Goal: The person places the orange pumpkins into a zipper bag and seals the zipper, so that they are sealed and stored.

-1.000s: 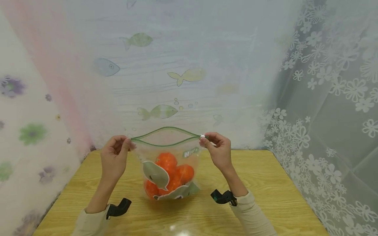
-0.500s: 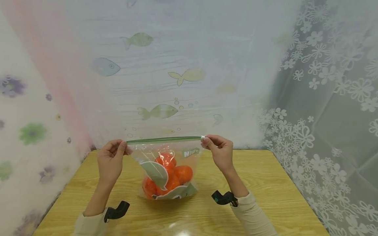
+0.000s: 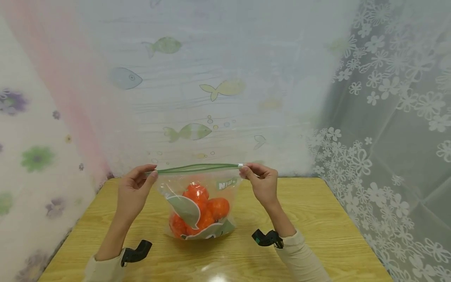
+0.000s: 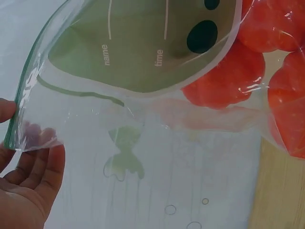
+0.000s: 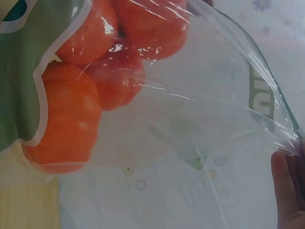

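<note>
A clear zip bag [image 3: 225, 192] with green print and a green zip strip [image 3: 197, 168] stands upright between both hands, bottom close over the table. Inside lie several orange-red, ribbed fruits [image 3: 218, 207] that look like tomatoes. My left hand [image 3: 135, 188] pinches the bag's top left corner between thumb and fingers; the left wrist view shows the fingers [image 4: 50, 171] behind the film. My right hand [image 3: 262, 182] pinches the top right corner, right at a small white slider [image 3: 241, 165]. The bag's mouth gapes slightly between the strip's two edges.
The wooden table [image 3: 299, 219] extends around the bag. Behind it hangs a pale curtain [image 3: 225, 58] with fish prints; flowered sheets flank both sides. Black wrist mounts [image 3: 137, 250] project inward from both beige sleeves.
The mouth gaped wide a second ago, then was drawn almost straight as the left hand moved left. Now the left hand has come slightly back right and the mouth gapes a little.
</note>
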Demonstrator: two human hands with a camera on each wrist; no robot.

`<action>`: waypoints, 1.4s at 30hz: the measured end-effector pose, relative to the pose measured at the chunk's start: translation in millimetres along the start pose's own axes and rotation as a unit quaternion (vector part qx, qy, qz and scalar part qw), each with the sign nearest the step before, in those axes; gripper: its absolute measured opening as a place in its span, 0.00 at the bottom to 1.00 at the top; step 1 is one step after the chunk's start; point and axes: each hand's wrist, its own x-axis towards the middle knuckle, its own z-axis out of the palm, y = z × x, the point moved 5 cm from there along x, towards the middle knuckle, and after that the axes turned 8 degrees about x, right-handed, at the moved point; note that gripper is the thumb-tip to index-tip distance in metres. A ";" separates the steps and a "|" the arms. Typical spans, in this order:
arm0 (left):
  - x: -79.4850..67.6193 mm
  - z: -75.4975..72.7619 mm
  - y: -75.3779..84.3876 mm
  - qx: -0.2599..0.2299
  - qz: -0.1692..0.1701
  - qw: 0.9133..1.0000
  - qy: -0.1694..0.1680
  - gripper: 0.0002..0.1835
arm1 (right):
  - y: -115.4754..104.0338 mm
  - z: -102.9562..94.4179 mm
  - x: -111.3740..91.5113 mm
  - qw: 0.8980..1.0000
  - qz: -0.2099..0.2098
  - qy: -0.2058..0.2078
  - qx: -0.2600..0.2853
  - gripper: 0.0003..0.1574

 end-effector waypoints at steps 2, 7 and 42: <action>-2.1 1.8 8.1 0.015 0.029 0.999 0.014 0.12 | -1.4 0.4 -0.8 1.000 -0.003 0.000 -0.002 0.06; -13.3 12.5 50.0 0.154 0.229 0.955 0.109 0.11 | -3.8 1.2 -2.4 1.000 0.000 0.002 -0.003 0.07; -25.5 157.3 122.3 0.236 0.290 0.922 -0.106 0.05 | -16.5 1.2 -16.1 0.996 -0.039 -0.078 0.028 0.07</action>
